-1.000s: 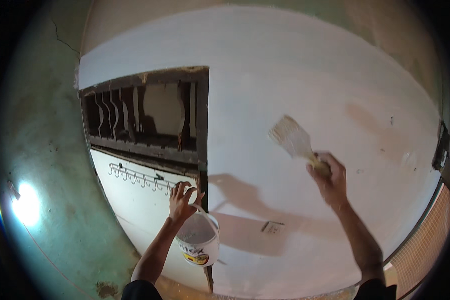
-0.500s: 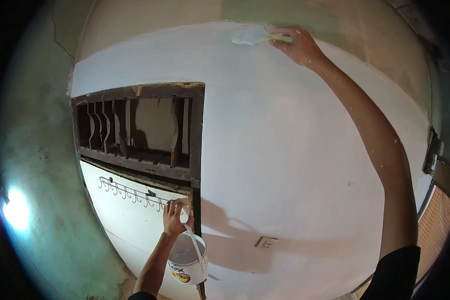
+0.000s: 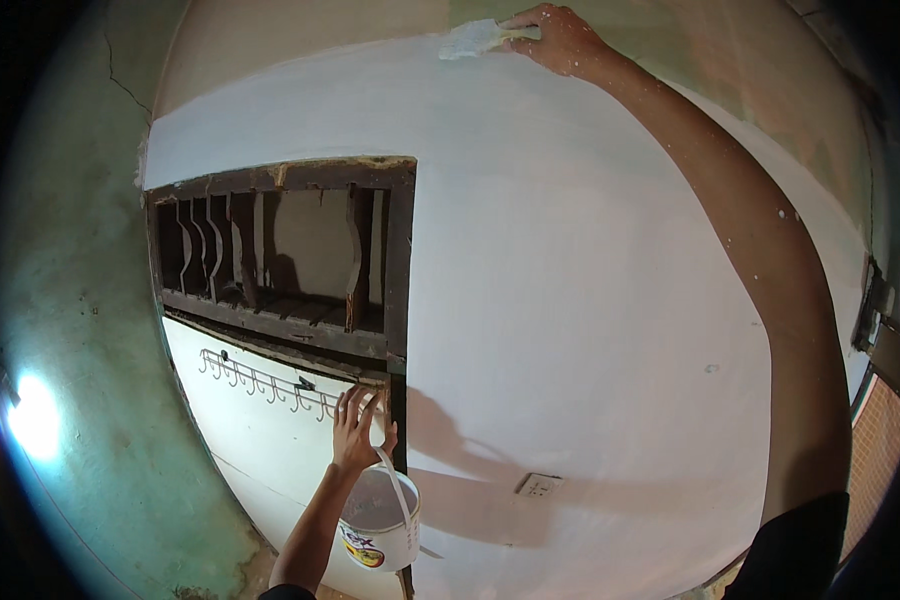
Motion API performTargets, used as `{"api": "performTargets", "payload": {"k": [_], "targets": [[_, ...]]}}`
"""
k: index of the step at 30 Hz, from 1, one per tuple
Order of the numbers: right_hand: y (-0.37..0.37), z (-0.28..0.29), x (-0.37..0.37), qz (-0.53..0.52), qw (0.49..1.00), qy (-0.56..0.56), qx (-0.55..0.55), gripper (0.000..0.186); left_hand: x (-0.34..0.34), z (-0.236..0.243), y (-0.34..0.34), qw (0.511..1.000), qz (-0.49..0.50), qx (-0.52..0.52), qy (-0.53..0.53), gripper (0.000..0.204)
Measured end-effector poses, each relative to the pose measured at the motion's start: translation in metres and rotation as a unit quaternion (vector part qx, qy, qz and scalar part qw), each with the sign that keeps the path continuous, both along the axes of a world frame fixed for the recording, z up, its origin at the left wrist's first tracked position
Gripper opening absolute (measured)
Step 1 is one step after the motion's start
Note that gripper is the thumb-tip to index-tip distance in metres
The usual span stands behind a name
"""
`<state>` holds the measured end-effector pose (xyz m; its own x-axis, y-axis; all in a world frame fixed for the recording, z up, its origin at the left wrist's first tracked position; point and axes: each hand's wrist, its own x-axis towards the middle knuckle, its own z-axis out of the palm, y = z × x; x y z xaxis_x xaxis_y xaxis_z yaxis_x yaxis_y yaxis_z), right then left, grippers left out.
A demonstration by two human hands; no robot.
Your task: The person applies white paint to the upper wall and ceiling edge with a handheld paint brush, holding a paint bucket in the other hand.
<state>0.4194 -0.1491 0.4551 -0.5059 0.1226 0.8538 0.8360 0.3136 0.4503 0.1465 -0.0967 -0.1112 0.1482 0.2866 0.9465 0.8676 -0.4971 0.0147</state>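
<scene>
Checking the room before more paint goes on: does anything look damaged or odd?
Yes. A crack runs down the green wall at upper left, and the wooden window frame has a chipped top edge. White flecks dot the right hand.

Beside your lower grip: dark wooden slatted window frame [image 3: 290, 250], row of metal hooks [image 3: 260, 382]; wall socket [image 3: 537, 486] to its right.
</scene>
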Motion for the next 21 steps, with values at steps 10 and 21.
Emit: {"api": "performTargets", "payload": {"k": [10, 21], "targets": [[-0.037, -0.015, -0.024, -0.053, 0.995, 0.026, -0.082, 0.043, 0.002, 0.009, 0.002, 0.999, -0.021, -0.021, -0.029, 0.062], [-0.022, 0.012, -0.038, -0.084, 0.994, -0.028, -0.066, 0.040, 0.005, 0.001, 0.004, 0.999, 0.004, -0.042, -0.027, 0.075]]}}
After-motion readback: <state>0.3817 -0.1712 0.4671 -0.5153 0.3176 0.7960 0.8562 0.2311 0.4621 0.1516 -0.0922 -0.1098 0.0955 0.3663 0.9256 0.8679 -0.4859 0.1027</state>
